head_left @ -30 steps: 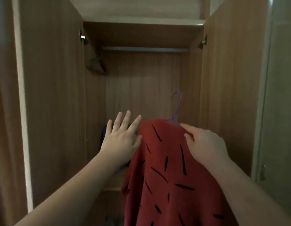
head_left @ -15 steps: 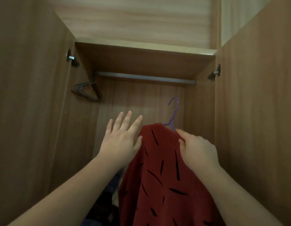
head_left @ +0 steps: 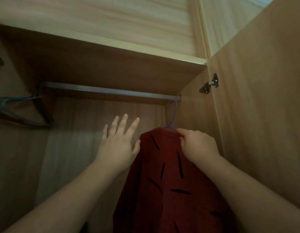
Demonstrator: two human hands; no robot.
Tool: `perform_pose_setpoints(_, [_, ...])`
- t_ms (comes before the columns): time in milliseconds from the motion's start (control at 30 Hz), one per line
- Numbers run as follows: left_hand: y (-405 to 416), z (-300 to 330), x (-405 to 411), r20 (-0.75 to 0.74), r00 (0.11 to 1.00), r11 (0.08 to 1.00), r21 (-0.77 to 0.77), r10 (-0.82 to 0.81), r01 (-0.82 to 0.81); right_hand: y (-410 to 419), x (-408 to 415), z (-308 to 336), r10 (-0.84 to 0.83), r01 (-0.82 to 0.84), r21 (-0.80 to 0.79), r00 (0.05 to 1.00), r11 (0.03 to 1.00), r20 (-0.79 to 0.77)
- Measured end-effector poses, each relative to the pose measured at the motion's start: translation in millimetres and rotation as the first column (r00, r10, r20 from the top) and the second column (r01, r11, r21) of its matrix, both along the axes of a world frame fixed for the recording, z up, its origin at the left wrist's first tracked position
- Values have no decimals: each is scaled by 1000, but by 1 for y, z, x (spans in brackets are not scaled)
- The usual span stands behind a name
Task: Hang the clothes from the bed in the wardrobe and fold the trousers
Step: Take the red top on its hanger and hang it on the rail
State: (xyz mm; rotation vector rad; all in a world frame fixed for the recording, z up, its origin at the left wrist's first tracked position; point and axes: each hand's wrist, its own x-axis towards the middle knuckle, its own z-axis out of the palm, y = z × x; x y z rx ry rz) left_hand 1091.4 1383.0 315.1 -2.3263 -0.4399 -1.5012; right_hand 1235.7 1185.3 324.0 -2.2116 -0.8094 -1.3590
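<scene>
A dark red garment [head_left: 164,179] with black dashes hangs from a thin purple hanger [head_left: 173,115]. My right hand [head_left: 198,143] pinches the garment's top at the hanger's neck. The hanger's hook reaches up to the right end of the metal rail [head_left: 110,90] inside the wardrobe; whether it rests on the rail I cannot tell. My left hand [head_left: 119,142] is spread with fingers apart, its thumb touching the garment's left shoulder.
Several empty hangers [head_left: 23,113] hang at the rail's left end. A wooden shelf board [head_left: 102,64] lies just above the rail. The open right door [head_left: 263,98] with its hinge [head_left: 210,84] stands close to my right arm.
The view tilted upward and closer to the rail. My right hand lifted the garment and hanger up and to the right, bringing the hook to the rail. My left hand stayed spread beside it.
</scene>
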Motion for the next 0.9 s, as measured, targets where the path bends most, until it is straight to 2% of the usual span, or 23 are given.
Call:
perform_pose_setpoints(200, [22,48,64,22,999,994,102,-25,23,27,57,57,-43,44,-10,998,999,35])
perform_pose_setpoints(367, [32,86,108,79,996,996,82,-43,37,46,114,100,-28,28,4,996,1000,81])
perform_pose_setpoints(500, [42,112,144,112,994,987,157,18,-35,66,163,122,-17,15,14,996,1000,92])
perform_pose_setpoints(667, [56,126,178,139,988,978,189,63,-89,91,214,149,-43,40,28,994,999,99])
perform_pose_setpoints(900, [72,127,211,124,990,984,156,69,-88,110,245,169,-71,68,23,991,997,115])
